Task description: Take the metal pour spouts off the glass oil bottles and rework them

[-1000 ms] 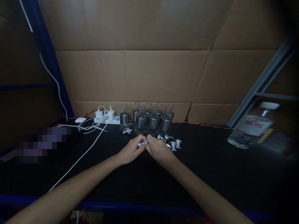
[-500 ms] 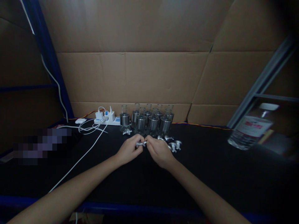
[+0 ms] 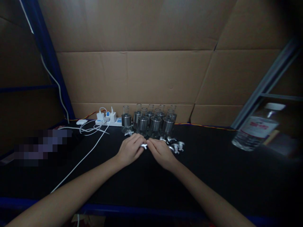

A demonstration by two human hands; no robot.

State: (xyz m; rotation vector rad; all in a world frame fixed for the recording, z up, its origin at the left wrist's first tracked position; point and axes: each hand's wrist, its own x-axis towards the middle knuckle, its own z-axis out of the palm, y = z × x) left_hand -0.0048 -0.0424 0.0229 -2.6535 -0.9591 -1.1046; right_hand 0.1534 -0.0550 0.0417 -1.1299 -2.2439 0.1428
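Note:
In the middle of the black tabletop my two hands meet at a small silver pour spout point(image 3: 144, 146). My left hand point(image 3: 131, 149) is closed round its left part, fingers curled over the top. My right hand point(image 3: 162, 153) pinches its right end, and the fingertips cover that end. Just behind stand several glass bottles with steel sleeves point(image 3: 155, 124), upright in a cluster. To the right of my right hand lie several loose silver spouts point(image 3: 175, 147). Another spout point(image 3: 129, 133) lies before the leftmost bottle point(image 3: 126, 120).
A white power strip point(image 3: 119, 122) with plugged-in chargers sits left of the bottles. Its white cable point(image 3: 81, 159) runs across the table toward the front left. A large clear bottle point(image 3: 257, 130) with a white cap stands at the right. Cardboard point(image 3: 142, 77) walls the back.
The spout has turned between my hands, and a small tab on it now points downward. My hands have drawn slightly closer together.

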